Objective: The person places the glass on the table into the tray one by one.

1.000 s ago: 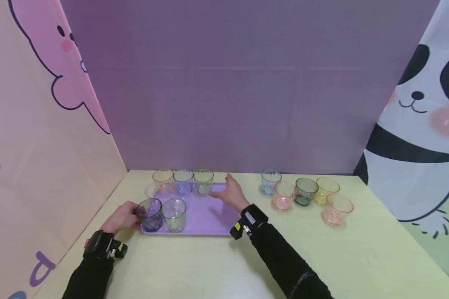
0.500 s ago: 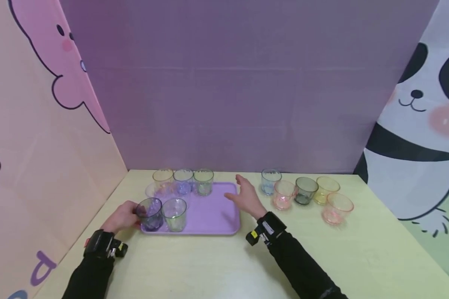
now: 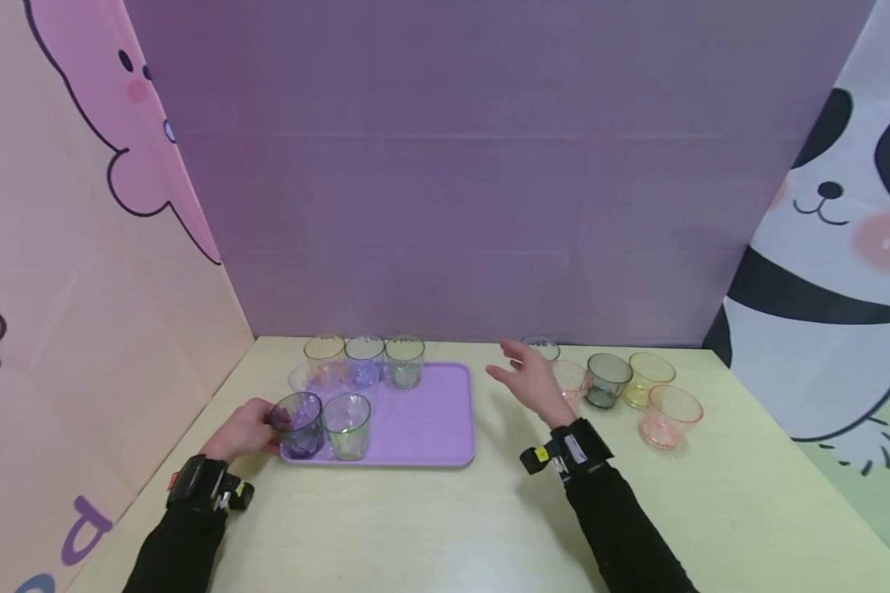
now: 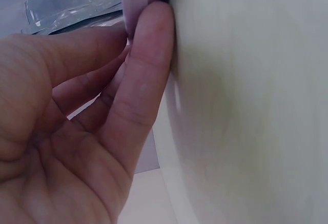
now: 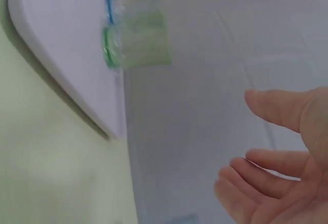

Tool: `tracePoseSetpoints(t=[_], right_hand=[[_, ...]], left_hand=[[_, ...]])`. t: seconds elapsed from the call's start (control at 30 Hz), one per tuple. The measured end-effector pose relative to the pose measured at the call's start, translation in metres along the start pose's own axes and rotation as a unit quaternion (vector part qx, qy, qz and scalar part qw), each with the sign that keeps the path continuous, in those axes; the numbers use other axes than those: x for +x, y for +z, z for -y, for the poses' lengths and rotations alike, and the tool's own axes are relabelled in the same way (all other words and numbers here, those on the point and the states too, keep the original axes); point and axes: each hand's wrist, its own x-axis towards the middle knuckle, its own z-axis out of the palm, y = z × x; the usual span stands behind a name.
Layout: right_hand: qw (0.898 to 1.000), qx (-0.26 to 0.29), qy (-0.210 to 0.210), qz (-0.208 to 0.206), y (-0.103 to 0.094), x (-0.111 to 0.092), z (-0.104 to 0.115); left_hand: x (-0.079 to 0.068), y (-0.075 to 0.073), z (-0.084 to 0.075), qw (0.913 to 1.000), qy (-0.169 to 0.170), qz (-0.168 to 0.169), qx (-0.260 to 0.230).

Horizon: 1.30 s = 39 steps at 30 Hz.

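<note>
My left hand (image 3: pixel 241 431) pinches the near left corner of a lilac tray (image 3: pixel 433 428); the left wrist view shows thumb and fingers on its rim (image 4: pixel 141 1). Several tinted glass cups stand on the tray: a dark purple-grey cup (image 3: pixel 298 428) and a pale green cup (image 3: pixel 348 428) in front, with a yellow cup (image 3: pixel 325 356), a blue cup (image 3: pixel 365 362) and a green cup (image 3: pixel 404 362) behind. Off the tray's right side, my right hand (image 3: pixel 537 385) hangs above the table, fingers spread and holding nothing. It partly covers a light blue cup (image 3: pixel 543 346) and a pink cup (image 3: pixel 573 380).
Farther right on the pale table (image 3: pixel 415 527) stand a dark grey cup (image 3: pixel 608 383), a yellow cup (image 3: pixel 648 380) and another pink cup (image 3: pixel 667 420). A purple backdrop (image 3: pixel 445 181) closes the far edge, with printed panels on both sides.
My right hand has moved right, from beside the green cup over the tray to near the light blue and front pink cups. My left hand and the tray stay put.
</note>
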Motion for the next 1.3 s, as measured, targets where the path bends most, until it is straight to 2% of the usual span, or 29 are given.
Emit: tracePoseSetpoints(t=[0.13, 0.27, 0.43, 0.63, 0.7, 0.83, 1.17, 1.3], right_hand=[[1.0, -0.01, 0.001, 0.003, -0.018, -0.002, -0.005], [0.999, -0.044, -0.01, 0.002, -0.038, -0.005, -0.01], [0.993, -0.118, -0.018, 0.003, -0.059, -0.01, -0.015], [0.983, -0.178, -0.011, -0.043, -0.077, -0.019, -0.014], [0.979, -0.197, 0.007, -0.045, -0.08, -0.021, -0.015], [0.969, -0.245, 0.04, -0.015, -0.082, -0.023, -0.018], [0.944, -0.329, 0.02, 0.0, -0.076, -0.023, -0.032], [0.944, -0.328, 0.034, 0.012, -0.075, -0.023, -0.033]], left_hand=[[0.001, 0.0, 0.002, 1.0, -0.001, 0.001, 0.003], [0.002, -0.001, 0.002, 1.0, -0.002, 0.001, 0.002], [0.001, -0.002, 0.001, 1.0, -0.005, 0.005, -0.001], [0.001, -0.004, -0.001, 1.0, -0.003, 0.006, 0.001], [0.002, -0.004, -0.002, 1.0, -0.006, 0.006, -0.003], [0.002, -0.004, -0.002, 0.9999, -0.007, 0.007, 0.0], [0.0, -0.002, -0.003, 0.9999, 0.002, 0.002, 0.011], [0.0, -0.001, -0.004, 0.9999, 0.004, 0.0, 0.011]])
